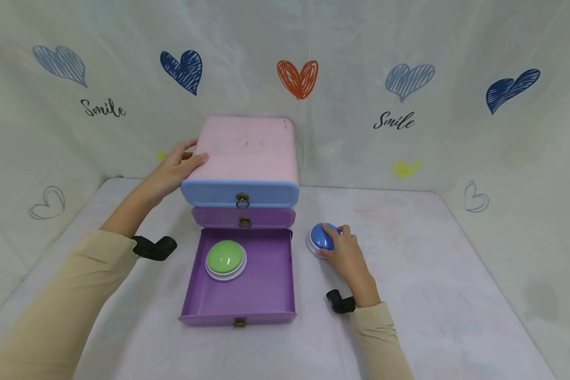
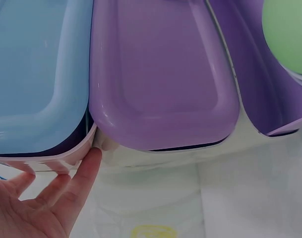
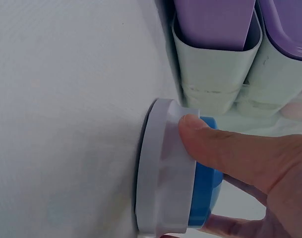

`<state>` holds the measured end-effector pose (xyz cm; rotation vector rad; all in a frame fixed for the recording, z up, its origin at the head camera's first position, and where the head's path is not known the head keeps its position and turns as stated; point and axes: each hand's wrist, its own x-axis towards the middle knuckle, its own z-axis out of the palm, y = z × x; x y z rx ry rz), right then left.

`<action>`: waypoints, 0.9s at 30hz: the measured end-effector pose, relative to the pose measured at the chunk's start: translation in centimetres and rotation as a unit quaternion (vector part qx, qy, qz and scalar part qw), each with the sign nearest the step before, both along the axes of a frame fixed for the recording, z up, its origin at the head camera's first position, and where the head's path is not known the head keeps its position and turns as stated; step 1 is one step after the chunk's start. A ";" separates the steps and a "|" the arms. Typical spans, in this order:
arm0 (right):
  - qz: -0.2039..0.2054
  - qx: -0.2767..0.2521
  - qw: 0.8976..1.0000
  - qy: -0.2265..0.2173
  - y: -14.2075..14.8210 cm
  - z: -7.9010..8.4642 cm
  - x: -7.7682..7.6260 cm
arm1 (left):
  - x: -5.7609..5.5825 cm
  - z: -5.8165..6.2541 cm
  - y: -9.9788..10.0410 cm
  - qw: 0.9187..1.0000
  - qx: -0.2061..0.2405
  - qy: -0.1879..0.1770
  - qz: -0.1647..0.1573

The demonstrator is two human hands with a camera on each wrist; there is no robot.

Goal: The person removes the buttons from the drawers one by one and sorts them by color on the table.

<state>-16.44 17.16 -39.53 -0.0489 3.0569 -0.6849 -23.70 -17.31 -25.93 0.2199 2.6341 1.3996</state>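
A small drawer cabinet (image 1: 247,148) has a pink top, a blue top drawer (image 1: 271,194) and a purple middle drawer (image 1: 214,217). Its purple bottom drawer (image 1: 261,287) is pulled out, and a green push button (image 1: 225,257) with a white base sits inside. My left hand (image 1: 180,164) rests against the cabinet's upper left side, its fairly straight fingers (image 2: 81,181) touching the wall. To the right of the open drawer, my right hand (image 1: 345,254) grips a blue push button (image 1: 321,237) by its sides. The thumb (image 3: 210,141) presses its white rim; the base appears to be on the table.
A white cloth covers the table (image 1: 437,295). Behind it hangs a pale curtain (image 1: 342,137) printed with hearts and words, close to the cabinet's back. Small ring pulls (image 1: 243,200) stick out from the drawer fronts. A black wrist camera (image 1: 155,248) projects from the left sleeve.
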 end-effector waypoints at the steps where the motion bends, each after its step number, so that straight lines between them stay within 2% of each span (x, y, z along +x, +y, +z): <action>1: 0.000 0.002 1.000 0.000 0.0 0.0 0.1 | -0.1 -0.1 0.0 1.000 0.001 0.000 0.000; 8: -0.013 -0.009 1.000 -0.010 -0.1 0.5 0.5 | -0.1 -0.3 0.1 1.000 -0.002 0.004 -0.004; 12: -0.007 -0.021 1.000 0.013 -0.3 1.2 0.7 | -0.1 -0.2 0.2 1.000 -0.004 0.006 -0.004; 15: 0.011 -0.032 0.999 0.032 -0.6 2.1 1.0 | 0.0 -0.1 0.1 1.000 -0.005 0.006 -0.003; 21: 0.046 -0.065 0.996 0.040 -1.7 3.9 1.9 | 0.0 -0.1 0.0 1.000 -0.005 0.008 -0.004; 27: 0.098 -0.103 0.989 0.052 -2.8 5.4 2.8 | 0.1 0.0 -0.2 1.000 -0.002 0.010 -0.003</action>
